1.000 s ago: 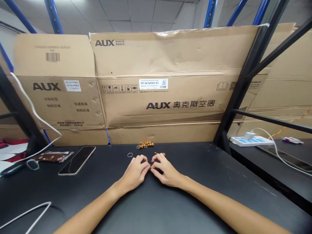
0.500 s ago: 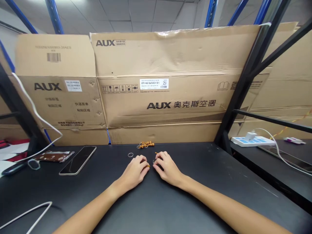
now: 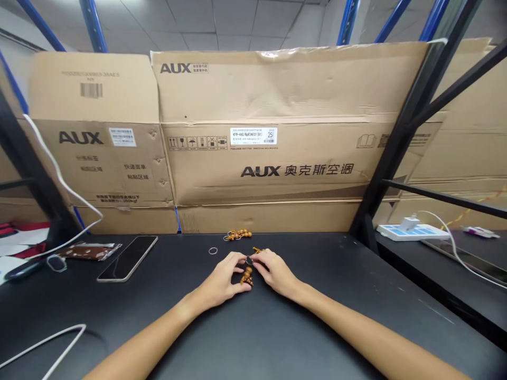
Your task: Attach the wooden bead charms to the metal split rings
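My left hand (image 3: 222, 278) is curled, its thumb and fingers around a brown wooden bead charm (image 3: 247, 275) made of rounded, glossy beads. Its upper fingertips reach a small dark round piece (image 3: 249, 260) just above the charm. From the other side, my right hand (image 3: 275, 270) pinches that dark piece with its fingertips. Behind the right fingers lies another bit of brown beadwork (image 3: 257, 250), partly covered by the hand. Farther back on the black table sits a cluster of similar wooden beads (image 3: 240, 234) with a metal ring. A loose metal split ring (image 3: 213, 250) lies left of it.
A phone (image 3: 127, 258) and a brown packet (image 3: 89, 250) lie at the left, with white cables (image 3: 59, 338) nearby. Large cardboard boxes (image 3: 261, 184) wall off the back. A black rack post (image 3: 372, 211) and a power strip (image 3: 412, 231) stand at the right.
The bead charm and dark round piece now show between my hands. My left hand has shifted slightly right and opened around the charm. The view has moved a little.
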### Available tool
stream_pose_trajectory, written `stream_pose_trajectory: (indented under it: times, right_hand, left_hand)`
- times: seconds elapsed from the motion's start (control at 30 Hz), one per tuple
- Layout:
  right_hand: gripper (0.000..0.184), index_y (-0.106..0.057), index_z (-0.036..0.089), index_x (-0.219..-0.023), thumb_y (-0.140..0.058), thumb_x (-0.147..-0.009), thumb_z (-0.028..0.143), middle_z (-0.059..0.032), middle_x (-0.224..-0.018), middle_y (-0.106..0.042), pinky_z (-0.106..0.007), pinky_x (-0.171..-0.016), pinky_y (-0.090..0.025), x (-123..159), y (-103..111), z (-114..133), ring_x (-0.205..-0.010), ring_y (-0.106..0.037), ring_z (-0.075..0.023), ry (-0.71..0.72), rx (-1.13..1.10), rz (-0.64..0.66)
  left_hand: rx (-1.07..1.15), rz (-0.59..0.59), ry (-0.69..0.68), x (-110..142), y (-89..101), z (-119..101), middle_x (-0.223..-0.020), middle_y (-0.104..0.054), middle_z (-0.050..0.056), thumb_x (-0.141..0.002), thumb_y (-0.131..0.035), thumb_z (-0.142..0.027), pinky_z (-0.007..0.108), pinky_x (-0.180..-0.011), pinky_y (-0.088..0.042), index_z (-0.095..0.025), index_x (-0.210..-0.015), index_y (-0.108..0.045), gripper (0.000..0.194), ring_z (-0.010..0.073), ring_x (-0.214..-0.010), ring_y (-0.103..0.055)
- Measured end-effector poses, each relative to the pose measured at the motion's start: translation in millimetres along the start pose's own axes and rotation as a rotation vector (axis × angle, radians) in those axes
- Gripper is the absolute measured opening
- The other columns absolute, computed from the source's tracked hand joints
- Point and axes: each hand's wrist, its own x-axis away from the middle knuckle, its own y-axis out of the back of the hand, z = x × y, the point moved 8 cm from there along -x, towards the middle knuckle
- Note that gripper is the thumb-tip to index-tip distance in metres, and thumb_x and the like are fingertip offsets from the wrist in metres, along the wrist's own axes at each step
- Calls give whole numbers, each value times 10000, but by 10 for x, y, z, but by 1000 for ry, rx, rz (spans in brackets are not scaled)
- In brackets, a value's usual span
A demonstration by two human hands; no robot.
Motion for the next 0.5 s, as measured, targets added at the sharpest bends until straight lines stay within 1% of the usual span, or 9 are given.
stream_pose_trajectory:
  times: [0.07,0.17,0.23,0.3,0.33,0.4,0.47,0.5]
  right_hand:
    - [202,-617,214,-1041,-438,-947,226,-58,-959,-685,-346,-802,-465,0,43,39,-875,-590,-192,24,-66,-23]
    - [183,-608,217,-1046,-467,-931,240,-61,-957,-675,-368,-824,-465,8,143,150,-879,-583,-198,62,-96,-59]
    - [176,-613,220,-1046,-504,-911,252,-66,-979,-663,-380,-857,-454,19,158,279,-907,-580,-201,140,-104,-26]
    - [162,-636,228,-1016,-556,-884,276,-63,-994,-656,-366,-864,-452,39,116,394,-915,-573,-197,229,-91,45]
    - [157,-647,232,-1006,-564,-881,278,-60,-1000,-653,-356,-864,-452,47,89,416,-917,-569,-194,250,-71,72]
    - [166,-662,238,-1012,-547,-894,264,-59,-1006,-648,-349,-865,-451,44,41,376,-919,-562,-190,232,-7,91]
    - [202,-666,233,-1046,-516,-912,242,-70,-1025,-646,-369,-872,-447,22,23,252,-928,-553,-200,155,75,69]
    - [216,-666,229,-1065,-514,-911,235,-82,-1065,-640,-378,-864,-451,10,23,179,-960,-538,-215,109,116,54]
  left_hand:
    - [-9,-16,13,-1,31,-23,-1166,-535,60,-752,-724,-323,373,-885,-539,-237,-1193,-486,508,235,-1094,-559]
    - [-173,-49,19,3,117,-62,-1188,-562,74,-861,-598,-378,383,-940,-491,-229,-1208,-504,389,226,-1092,-563]
    - [-317,-30,20,10,136,-52,-1275,-542,90,-932,-478,-389,401,-1014,-421,-217,-1261,-486,371,232,-1178,-514]
    - [-455,22,13,17,110,-17,-1354,-505,90,-976,-376,-382,417,-1061,-357,-210,-1298,-477,379,235,-1260,-445]
    - [-517,50,3,20,89,2,-1364,-504,83,-987,-340,-377,419,-1065,-345,-211,-1293,-492,380,232,-1271,-435]
    - [-622,67,-14,21,77,33,-1319,-554,69,-998,-302,-371,411,-1047,-353,-218,-1243,-547,379,225,-1235,-473]
    - [-706,31,-21,16,116,58,-1233,-613,63,-994,-311,-378,403,-1019,-368,-218,-1170,-600,374,223,-1166,-524]
    - [-742,1,-14,13,154,76,-1196,-630,64,-990,-323,-383,402,-1006,-374,-214,-1137,-617,370,226,-1142,-535]
